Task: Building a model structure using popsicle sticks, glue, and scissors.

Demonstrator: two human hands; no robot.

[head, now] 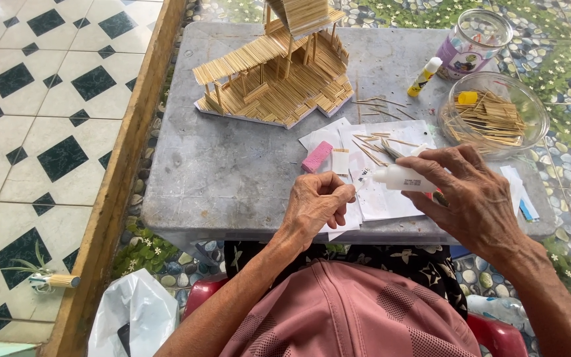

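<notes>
My right hand (474, 198) grips a white glue bottle (401, 178) lying sideways, its nozzle pointing left. My left hand (315, 205) has its fingers pinched together right at the nozzle tip, holding something too small to make out, likely a thin stick. Both hands hover over white paper sheets (384, 198) near the front edge of the grey table (232, 165). A model house of toothpicks (279, 73) stands at the back of the table. Loose toothpicks (373, 147) lie on the paper just beyond my hands.
A clear bowl of toothpicks (494, 116) sits at the right, a glass jar (474, 43) and a small glue tube (424, 76) behind it. A pink eraser-like block (316, 157) lies on the paper. A white plastic bag (133, 317) lies by the wooden border at lower left.
</notes>
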